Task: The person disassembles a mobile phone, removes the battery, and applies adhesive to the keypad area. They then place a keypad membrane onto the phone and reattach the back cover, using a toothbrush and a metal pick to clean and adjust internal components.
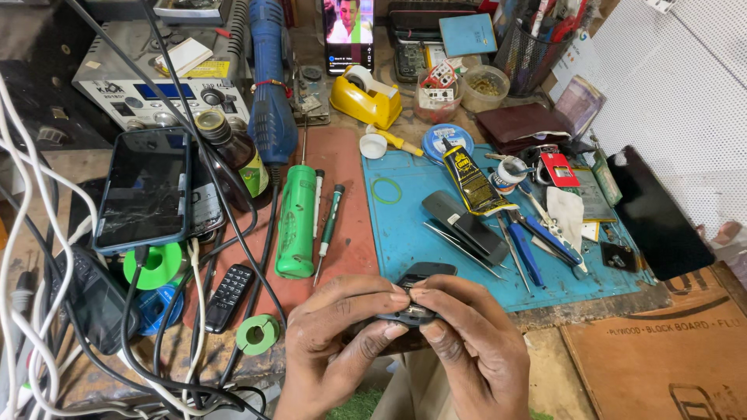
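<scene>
- While both hands meet at the near edge of the surface (pixel 342 167), a small dark phone (pixel 415 294) sits between them, pinched from both sides at once.
- Left hand (pixel 334 334): its grip is pressed together on the phone's left end, thumb on top and fingers curled underneath.
- Right hand (pixel 475 342): its grip pinches the right end, thumb tip meeting the left thumb over the middle of the phone.
- Long axis of the phone runs roughly left to right across the body, with the far end tipped slightly up and away toward the blue mat (pixel 405 225).
- Neither hand is nearer; both touch it, and it is lifted clear of the surface rather than resting on it.
- Just beyond the phone on the mat lie a dark flat phone part (pixel 464 225) and blue-handled tweezers (pixel 529 253), nearer the right hand.
- A green screwdriver (pixel 330 222) and a green cylinder (pixel 296 222) lie on the red mat, nearer the left hand.
</scene>
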